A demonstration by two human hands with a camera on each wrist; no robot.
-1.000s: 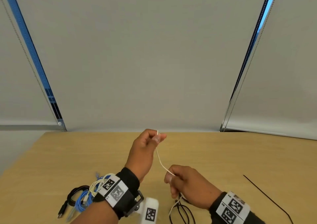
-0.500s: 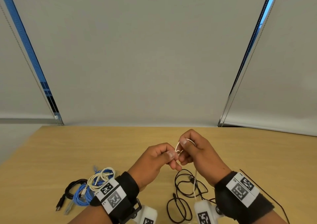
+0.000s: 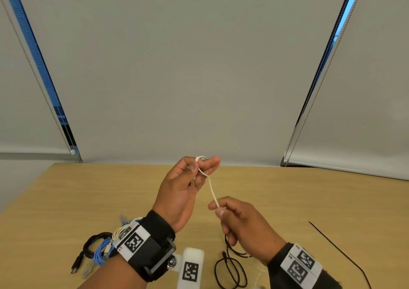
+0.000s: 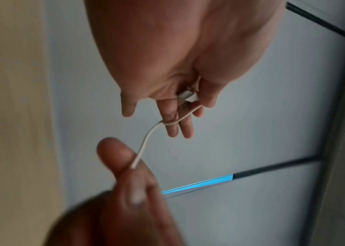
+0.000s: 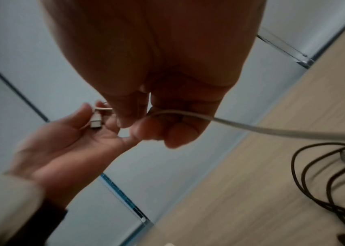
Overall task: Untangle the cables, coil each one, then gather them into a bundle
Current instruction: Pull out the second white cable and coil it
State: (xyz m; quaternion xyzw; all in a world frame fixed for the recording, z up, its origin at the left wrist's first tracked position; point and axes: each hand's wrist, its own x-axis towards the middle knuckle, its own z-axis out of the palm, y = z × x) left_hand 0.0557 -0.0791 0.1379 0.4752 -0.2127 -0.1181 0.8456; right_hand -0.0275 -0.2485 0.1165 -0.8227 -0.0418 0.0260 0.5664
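Left hand: we see the left hand (image 3: 183,189) raised above the wooden table (image 3: 321,200), its first two fingers (image 4: 175,126) held out nearly straight with one turn of the white cable (image 3: 211,189) looped round them near the tips.
White plug: in the left wrist view the cable's white plug (image 4: 187,96) lies against the palm side of those fingers; we think the curled lower fingers trap it there, though the blur leaves this unsure.
Right hand: the right hand (image 3: 245,224) sits lower and nearer us, apart from the left, its thumb and forefinger pinching the same white cable, the other fingers curled under.
Span: between the two hands the white cable runs as a short, nearly straight slant, off the table.
Loose end: past the right hand's pinch, the cable leads away toward the table in the right wrist view (image 5: 272,129).
Black cable: a loose black cable (image 3: 230,271) lies in slack loops on the table below the right hand, one plug showing.
Done cables: by the left wrist we see a black coil (image 3: 93,244), a blue coil (image 3: 100,253) and a white coil (image 3: 120,230) lying close together on the table, partly hidden by the wrist band.
Black tie: a thin black strip (image 3: 338,253) lies on the table to the right, well apart from the cables.
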